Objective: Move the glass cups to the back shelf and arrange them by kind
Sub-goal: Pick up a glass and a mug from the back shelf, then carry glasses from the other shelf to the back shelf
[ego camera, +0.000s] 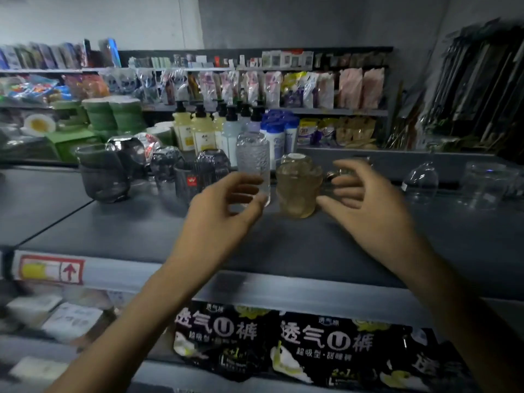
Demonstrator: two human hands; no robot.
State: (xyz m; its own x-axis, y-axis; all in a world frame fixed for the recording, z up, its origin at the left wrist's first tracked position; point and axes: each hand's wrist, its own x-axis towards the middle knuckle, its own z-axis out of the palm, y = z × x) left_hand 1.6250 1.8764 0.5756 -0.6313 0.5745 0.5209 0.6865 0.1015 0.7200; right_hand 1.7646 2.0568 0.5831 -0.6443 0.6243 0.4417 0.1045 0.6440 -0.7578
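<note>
At the bottom of the frame we note black diaper packs [283, 344] with white lettering on a lower shelf, and a red-bordered price tag [51, 270] on the shelf edge at lower left.

Both forearms reach up from the lower frame over the grey shelf top [297, 251]. The left hand [224, 205] sits at centre, its fingers [243, 184] curled and spread, empty. Directly behind its fingertips stands the tall clear ribbed cup [253, 163]; the fingertips overlap the cup's lower part in view, but we cannot tell whether they touch it. The right hand [365, 199] is just right of centre, fingers [343, 184] open wide, holding nothing. The amber glass cup [299, 191] stands on the shelf between the two hands, another like it stacked on top; the right thumb tip lies just beside its right wall, contact unclear.

Left of the tall cup we see a row of dark smoked glass cups [192, 180], some inverted, and a larger dark glass bowl [103, 177] at the far left of the row. At right, well apart from the hands, stand clear stemless glasses [419, 182], blurred.

Behind the row: pump bottles [198, 129] of yellow liquid and blue-capped bottles [279, 131]. Farther back, upper frame, wall shelves hold packaged goods [255, 86].
</note>
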